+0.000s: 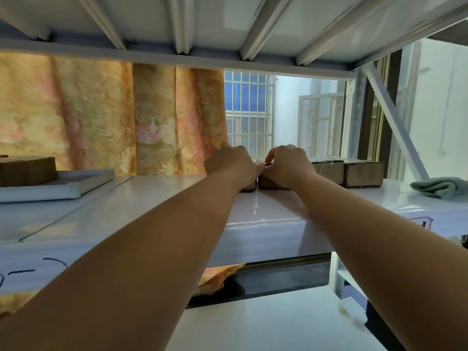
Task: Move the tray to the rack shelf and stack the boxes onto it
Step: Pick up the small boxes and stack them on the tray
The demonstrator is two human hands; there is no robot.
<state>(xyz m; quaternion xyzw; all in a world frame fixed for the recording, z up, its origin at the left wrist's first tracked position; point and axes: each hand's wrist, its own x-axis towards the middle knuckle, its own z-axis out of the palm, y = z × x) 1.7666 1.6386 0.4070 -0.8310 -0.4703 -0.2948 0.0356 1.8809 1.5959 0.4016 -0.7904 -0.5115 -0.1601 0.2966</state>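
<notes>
The rack shelf bears the white tray at its left edge, a brown box on it; paired boxes stand at the back edge, toward the right; the left hand curls its fingers over an end box, the right hand over the neighbour box; a grey cloth lies at the right edge.

Arms outstretched, left hand and right hand touching, fingers curled.

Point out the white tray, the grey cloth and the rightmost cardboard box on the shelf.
white tray point(50, 192): head view, on its front wall.
grey cloth point(440, 188): head view, middle of the folded cloth.
rightmost cardboard box point(363, 173): head view, on its front face.
</notes>
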